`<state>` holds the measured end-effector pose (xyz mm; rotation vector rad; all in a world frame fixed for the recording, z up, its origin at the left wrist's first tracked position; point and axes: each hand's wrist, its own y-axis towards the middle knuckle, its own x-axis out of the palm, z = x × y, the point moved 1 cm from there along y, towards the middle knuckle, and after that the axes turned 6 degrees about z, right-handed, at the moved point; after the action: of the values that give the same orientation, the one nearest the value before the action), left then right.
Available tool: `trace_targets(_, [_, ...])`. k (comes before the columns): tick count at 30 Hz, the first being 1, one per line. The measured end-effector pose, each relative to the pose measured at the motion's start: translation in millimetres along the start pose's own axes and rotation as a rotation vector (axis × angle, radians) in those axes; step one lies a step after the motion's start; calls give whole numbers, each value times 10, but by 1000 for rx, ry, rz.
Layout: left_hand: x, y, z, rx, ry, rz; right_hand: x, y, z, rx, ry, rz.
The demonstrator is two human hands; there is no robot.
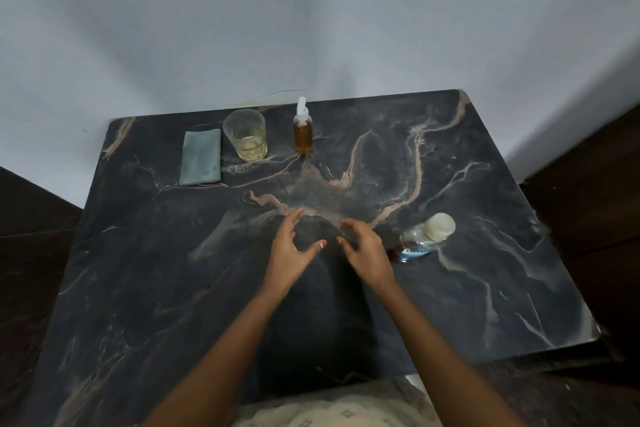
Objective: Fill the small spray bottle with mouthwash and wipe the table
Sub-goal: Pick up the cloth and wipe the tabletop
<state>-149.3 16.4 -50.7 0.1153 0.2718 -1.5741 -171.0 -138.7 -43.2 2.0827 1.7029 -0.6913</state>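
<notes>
A dark marble table (450, 288) is standing against a pale bluish wall (311, 10). Dark floor (31, 218) is showing alongside.

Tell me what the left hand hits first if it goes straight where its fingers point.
Probably the spray bottle at the far edge, though depth is unclear; only bare table lies between it and the left hand.

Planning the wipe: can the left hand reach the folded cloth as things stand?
Probably yes: the left hand holds nothing, and only bare table lies between it and the folded cloth; the glass stands beside it, off that path.
</notes>
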Motion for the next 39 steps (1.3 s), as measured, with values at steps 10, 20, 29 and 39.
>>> trace_targets(10, [484, -469, 138, 3, 6, -198, -556, -727, 484, 141, -35, 157])
trace_targets(20, [1002, -423, 479, 55, -13, -265, -1093, -480, 636, 196, 107, 377])
trace_targets(29, [1093, -280, 561, 103, 0, -184, -1086, -224, 567, 164, 237, 186])
trace_targets(39, [1011, 173, 680, 111, -7, -65, -994, 322, 312, 84, 327, 188])
